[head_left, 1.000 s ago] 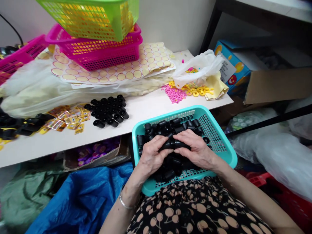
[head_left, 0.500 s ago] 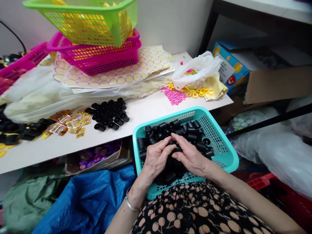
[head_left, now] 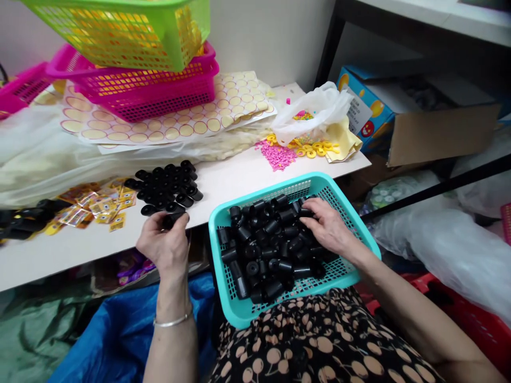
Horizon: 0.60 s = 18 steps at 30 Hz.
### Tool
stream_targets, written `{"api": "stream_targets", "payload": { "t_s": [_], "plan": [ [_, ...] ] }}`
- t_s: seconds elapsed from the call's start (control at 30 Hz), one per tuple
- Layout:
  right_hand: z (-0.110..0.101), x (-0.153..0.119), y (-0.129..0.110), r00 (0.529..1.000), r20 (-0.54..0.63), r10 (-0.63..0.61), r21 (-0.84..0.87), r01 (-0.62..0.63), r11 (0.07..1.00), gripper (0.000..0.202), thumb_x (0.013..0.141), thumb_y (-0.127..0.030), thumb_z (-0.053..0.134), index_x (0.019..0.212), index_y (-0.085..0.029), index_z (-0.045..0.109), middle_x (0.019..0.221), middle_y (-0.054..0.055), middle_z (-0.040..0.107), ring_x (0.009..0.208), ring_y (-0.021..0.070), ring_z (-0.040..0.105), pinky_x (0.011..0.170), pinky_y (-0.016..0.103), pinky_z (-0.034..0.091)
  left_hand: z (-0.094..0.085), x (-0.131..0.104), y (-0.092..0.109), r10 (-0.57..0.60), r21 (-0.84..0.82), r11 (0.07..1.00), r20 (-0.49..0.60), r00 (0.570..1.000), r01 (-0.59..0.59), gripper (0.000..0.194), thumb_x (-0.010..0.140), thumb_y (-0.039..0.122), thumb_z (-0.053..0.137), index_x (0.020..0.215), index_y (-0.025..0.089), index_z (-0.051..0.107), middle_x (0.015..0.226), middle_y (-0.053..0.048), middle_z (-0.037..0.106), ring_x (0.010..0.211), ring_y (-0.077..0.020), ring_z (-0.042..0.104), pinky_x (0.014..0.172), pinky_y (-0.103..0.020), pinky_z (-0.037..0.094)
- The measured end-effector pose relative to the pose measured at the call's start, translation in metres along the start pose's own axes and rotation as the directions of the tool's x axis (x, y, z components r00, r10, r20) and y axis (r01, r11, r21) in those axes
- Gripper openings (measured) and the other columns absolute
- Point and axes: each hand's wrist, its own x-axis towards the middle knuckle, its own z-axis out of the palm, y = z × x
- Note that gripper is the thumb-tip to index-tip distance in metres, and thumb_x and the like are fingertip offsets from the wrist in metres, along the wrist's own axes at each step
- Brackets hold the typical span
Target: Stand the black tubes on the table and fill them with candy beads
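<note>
My left hand [head_left: 165,238] is at the table's front edge, thumb and fingers closed around a short black plastic cylinder [head_left: 171,220]; much of that piece is hidden. Just beyond it, a tight group of black cylinders [head_left: 163,186] stands on the table, their open ends up. A turquoise basket [head_left: 216,266] full of loose black cylinders [head_left: 271,229] rests on my lap. Inside its right part, my right hand [head_left: 329,223] has thumb and fingertips around one of the black cylinders [head_left: 298,206].
Small printed packets [head_left: 101,205] lie left of the grouped cylinders. Stacked pink [head_left: 159,96] and green baskets [head_left: 131,37] stand on sticker sheets [head_left: 191,127] behind. Pink beads [head_left: 277,156], yellow rings [head_left: 317,149] and a white bag [head_left: 315,111] are at the table's right end, with an open carton [head_left: 435,138] beyond.
My hands were together over the basket with a black cylinder between them. The left has moved left to the grouped cylinders with one; the right has shifted to the basket's right side.
</note>
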Motion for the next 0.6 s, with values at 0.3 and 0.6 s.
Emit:
{"api": "stream_targets", "payload": {
  "t_s": [0.3, 0.6],
  "plan": [
    [0.001, 0.015, -0.001, 0.963, 0.252, -0.096, -0.253, 0.161, 0.954, 0.025, 0.079, -0.010, 0.047, 0.100, -0.016, 0.059, 0.103, 0.009, 0.059, 0.097, 0.0240, 0.045, 0.086, 0.038, 0.041, 0.022, 0.033, -0.051, 0.012, 0.316, 0.948, 0.060, 0.998, -0.031, 0.043, 0.059, 0.037, 0.070, 0.097, 0.016, 0.063, 0.061, 0.004, 0.052, 0.060, -0.0144, 0.053, 0.070, -0.030, 0.045],
    [0.022, 0.034, -0.006, 0.891, 0.367, -0.267, -0.193, 0.354, 0.915, 0.025, 0.078, -0.012, 0.053, 0.102, -0.017, 0.057, 0.100, 0.009, 0.057, 0.095, 0.0238, 0.044, 0.083, 0.039, 0.041, 0.023, -0.007, 0.010, 0.416, 0.085, 0.881, 0.331, 0.847, -0.466, 0.023, 0.073, 0.030, 0.062, 0.092, 0.016, 0.065, 0.085, -0.004, 0.063, 0.073, -0.0160, 0.056, 0.069, -0.029, 0.045]
  ]
}}
